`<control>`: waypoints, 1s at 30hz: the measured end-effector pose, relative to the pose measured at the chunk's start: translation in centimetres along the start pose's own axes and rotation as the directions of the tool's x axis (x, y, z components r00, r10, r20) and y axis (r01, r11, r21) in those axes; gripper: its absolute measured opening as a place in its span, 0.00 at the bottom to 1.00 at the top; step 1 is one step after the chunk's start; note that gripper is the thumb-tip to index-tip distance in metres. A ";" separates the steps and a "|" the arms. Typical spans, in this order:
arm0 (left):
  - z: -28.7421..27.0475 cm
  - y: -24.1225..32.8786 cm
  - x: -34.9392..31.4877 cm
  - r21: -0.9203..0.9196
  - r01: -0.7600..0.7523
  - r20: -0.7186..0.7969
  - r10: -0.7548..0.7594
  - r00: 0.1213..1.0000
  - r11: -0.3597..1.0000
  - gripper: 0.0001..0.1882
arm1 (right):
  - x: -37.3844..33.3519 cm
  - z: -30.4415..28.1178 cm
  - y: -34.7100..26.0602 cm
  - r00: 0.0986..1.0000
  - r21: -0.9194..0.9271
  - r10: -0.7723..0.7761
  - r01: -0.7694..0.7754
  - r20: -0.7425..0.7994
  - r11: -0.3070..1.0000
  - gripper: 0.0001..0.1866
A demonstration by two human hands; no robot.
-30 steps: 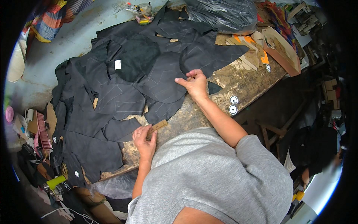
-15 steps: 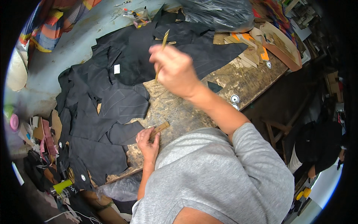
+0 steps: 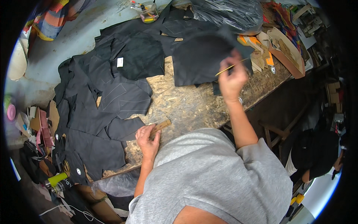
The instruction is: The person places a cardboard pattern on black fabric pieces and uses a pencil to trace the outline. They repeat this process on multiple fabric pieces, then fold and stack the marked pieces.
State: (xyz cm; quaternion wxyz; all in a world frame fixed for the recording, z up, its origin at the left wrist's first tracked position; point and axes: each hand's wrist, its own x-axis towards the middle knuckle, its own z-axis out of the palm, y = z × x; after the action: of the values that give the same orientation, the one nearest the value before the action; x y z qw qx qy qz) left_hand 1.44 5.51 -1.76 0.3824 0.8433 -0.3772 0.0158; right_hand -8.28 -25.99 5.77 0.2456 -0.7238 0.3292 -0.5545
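My left hand (image 3: 147,141) pinches a small brown cardboard strip (image 3: 164,124) at the table's near edge, beside the tip of a black leather piece (image 3: 126,128). My right hand (image 3: 234,79), blurred by motion, holds a thin gold-coloured pen (image 3: 226,70) slantwise between its fingers. Right against that hand lies a large black leather piece (image 3: 201,59), its far right edge smeared by movement; whether the fingers grip it too is hidden. More black leather with pale drawn outlines (image 3: 132,98) spreads over the left half. A small white label (image 3: 120,62) sits on one dark piece.
The worn wooden table (image 3: 186,100) slants across the middle. At the far side stand a clear cup of pens (image 3: 148,15) and a dark plastic-wrapped bundle (image 3: 231,15). Cardboard patterns (image 3: 258,59) and an open cardboard box (image 3: 285,50) lie at the right end.
My right hand has swung right with the pen, now tilted flatter. The large black leather piece has shifted and turned over, baring table wood between it and the labelled piece. My left hand stays put.
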 end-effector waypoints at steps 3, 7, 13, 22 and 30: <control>0.0 0.0 0.0 0.009 -0.005 0.007 0.005 1.000 1.000 0.16 | -4.6 0.0 4.4 0.933 -0.310 0.156 -0.050 0.325 0.949 0.12; 0.1 -0.1 0.1 0.022 0.000 0.009 0.000 1.000 1.000 0.16 | -4.9 -0.4 6.2 0.889 -0.381 0.139 0.043 0.437 0.923 0.11; 0.2 0.0 0.1 -0.002 0.015 0.005 -0.015 1.000 1.000 0.16 | 0.7 -0.4 2.6 0.584 -0.585 0.404 0.155 0.704 0.796 0.10; -0.1 0.3 0.3 0.008 0.019 0.006 -0.019 1.000 1.000 0.17 | 10.8 8.4 7.8 0.833 -0.702 0.536 -0.297 0.142 0.648 0.19; -0.1 0.4 0.4 0.008 0.031 -0.010 -0.031 0.999 0.999 0.15 | 12.0 12.0 7.6 0.947 -0.474 0.147 0.006 0.286 0.880 0.17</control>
State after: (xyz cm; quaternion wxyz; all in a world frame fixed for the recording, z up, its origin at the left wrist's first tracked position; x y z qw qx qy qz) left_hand 1.55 5.16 -1.31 0.3811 0.8506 -0.3620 0.0156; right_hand 3.76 -40.10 4.78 0.1325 -0.8276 0.4367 -0.3268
